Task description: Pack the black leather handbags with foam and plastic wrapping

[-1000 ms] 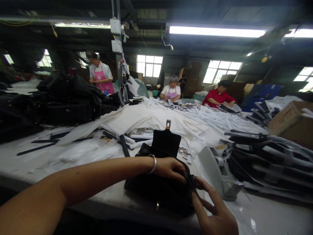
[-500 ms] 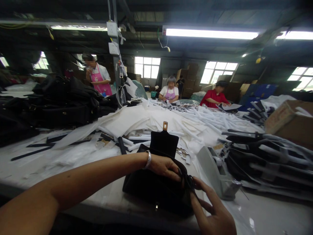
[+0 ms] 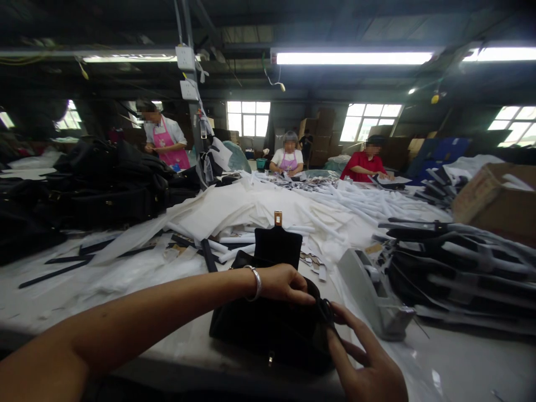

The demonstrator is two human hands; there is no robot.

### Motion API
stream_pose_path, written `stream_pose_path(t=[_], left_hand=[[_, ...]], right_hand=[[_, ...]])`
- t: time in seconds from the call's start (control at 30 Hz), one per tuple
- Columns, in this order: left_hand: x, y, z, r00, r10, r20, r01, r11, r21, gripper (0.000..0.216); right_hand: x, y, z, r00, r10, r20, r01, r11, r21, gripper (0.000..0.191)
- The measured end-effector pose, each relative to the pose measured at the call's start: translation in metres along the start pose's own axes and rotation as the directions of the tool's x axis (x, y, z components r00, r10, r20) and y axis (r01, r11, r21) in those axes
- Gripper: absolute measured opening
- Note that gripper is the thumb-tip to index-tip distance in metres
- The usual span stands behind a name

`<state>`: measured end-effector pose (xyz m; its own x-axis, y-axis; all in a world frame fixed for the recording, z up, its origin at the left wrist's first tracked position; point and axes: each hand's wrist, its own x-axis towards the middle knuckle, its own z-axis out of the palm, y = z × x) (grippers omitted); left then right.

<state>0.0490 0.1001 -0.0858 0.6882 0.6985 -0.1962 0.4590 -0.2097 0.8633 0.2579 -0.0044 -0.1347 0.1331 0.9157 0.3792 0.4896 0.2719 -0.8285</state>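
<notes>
A small black handbag (image 3: 268,329) lies on the white table in front of me, its flap (image 3: 277,247) standing up with a gold clasp (image 3: 277,218) at the top. My left hand (image 3: 285,283), with a silver bracelet on the wrist, is closed over the bag's top right edge. My right hand (image 3: 364,363) pinches a small black strap or pull at the bag's right end, thumb and forefinger together.
A grey tape dispenser (image 3: 372,293) stands right of the bag. Black straps wrapped in white (image 3: 456,268) pile at the right, a cardboard box (image 3: 494,201) behind them. White fabric (image 3: 259,206) heaps mid-table, black bags (image 3: 104,178) at left. Three people work at the far side.
My hands stay on the bag's right end. The left hand has slid slightly up and left along the top edge. The camera has tipped a little.
</notes>
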Motion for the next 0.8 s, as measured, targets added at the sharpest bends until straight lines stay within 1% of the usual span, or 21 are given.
stream_pose_path(t=[0.1,0.13,0.2,0.27,0.37,0.5,0.57,0.63,0.73,0.8], left_hand=[[-0.002,0.002,0.005,0.999,-0.024,-0.039,0.027,0.998,0.061,0.029],[-0.002,0.003,0.007,0.998,-0.03,-0.055,0.035,0.995,0.088,0.028],[-0.002,0.005,0.012,0.994,-0.026,-0.105,0.043,0.986,0.162,0.033],[-0.001,0.008,0.018,0.984,0.006,-0.177,0.04,0.966,0.257,0.032],[0.001,0.011,0.03,0.953,0.067,-0.294,0.054,0.921,0.387,0.023],[0.001,0.013,0.045,0.902,0.138,-0.409,0.099,0.856,0.508,0.022],[0.0,0.013,0.049,0.888,0.185,-0.42,0.092,0.824,0.559,0.018],[0.0,0.012,0.05,0.887,0.228,-0.401,0.069,0.794,0.604,0.014],[-0.002,0.01,0.047,0.901,0.282,-0.33,0.006,0.753,0.658,0.014],[-0.006,0.01,0.043,0.91,0.327,-0.256,-0.073,0.734,0.675,0.014]], right_hand=[[0.0,-0.001,0.001,1.0,-0.017,0.022,0.016,1.0,0.013,0.039],[0.0,-0.001,0.001,0.999,-0.025,0.023,0.025,1.0,0.013,0.039],[0.0,0.0,0.002,0.999,-0.048,0.024,0.047,0.999,0.01,0.038],[-0.001,0.002,0.004,0.997,-0.073,0.019,0.073,0.997,0.0,0.037],[-0.001,0.002,0.004,0.996,-0.089,0.01,0.089,0.996,-0.009,0.037],[-0.002,-0.001,0.004,0.998,-0.068,-0.019,0.068,0.998,-0.004,0.038],[-0.003,-0.001,0.005,0.998,-0.059,-0.026,0.059,0.998,0.003,0.039],[-0.004,-0.001,0.005,0.998,-0.054,-0.021,0.054,0.998,0.01,0.039],[-0.006,0.001,0.003,0.998,-0.06,0.001,0.06,0.998,0.013,0.039],[-0.008,0.003,0.002,0.998,-0.067,0.019,0.067,0.998,0.014,0.039]])
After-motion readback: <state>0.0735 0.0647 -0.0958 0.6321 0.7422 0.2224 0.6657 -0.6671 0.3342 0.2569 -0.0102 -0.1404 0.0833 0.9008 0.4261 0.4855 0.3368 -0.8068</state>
